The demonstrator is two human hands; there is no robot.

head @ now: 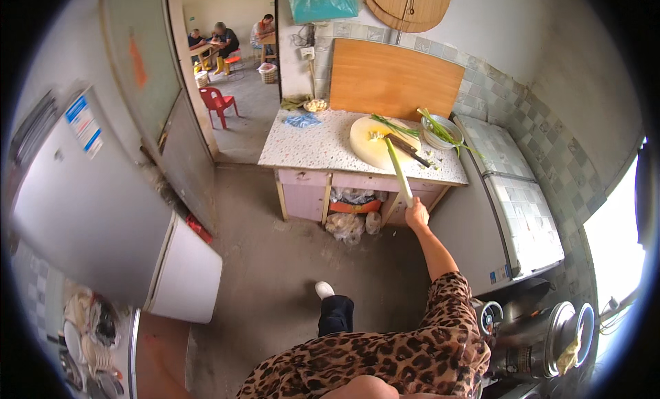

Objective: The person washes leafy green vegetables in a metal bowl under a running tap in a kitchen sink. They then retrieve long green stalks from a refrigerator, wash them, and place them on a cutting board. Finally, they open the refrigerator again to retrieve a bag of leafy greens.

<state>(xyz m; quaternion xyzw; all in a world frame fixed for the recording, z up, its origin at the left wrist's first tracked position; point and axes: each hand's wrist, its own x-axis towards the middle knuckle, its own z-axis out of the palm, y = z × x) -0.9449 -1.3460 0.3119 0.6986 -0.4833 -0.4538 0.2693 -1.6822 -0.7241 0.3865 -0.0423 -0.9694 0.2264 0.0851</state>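
Note:
My right hand (416,213) grips one end of a long pale green vegetable stalk (399,174), which reaches up to a round cutting board (366,151) on the counter. A cleaver (407,149) with a dark handle lies on the board, beside chopped pale pieces (376,136) and green stalks (394,124). More leafy stalks (441,125) rest across a bowl (437,141) right of the board. At the lower left, my left hand (153,345) shows as a blur against a reddish-brown surface; its fingers cannot be made out.
The speckled counter (309,146) also holds a blue cloth (302,121) and a small bowl (315,106). White refrigerators stand left (188,275) and right (464,244). Metal pots (531,342) are at lower right. Several people sit beyond the doorway, near a red chair (218,105).

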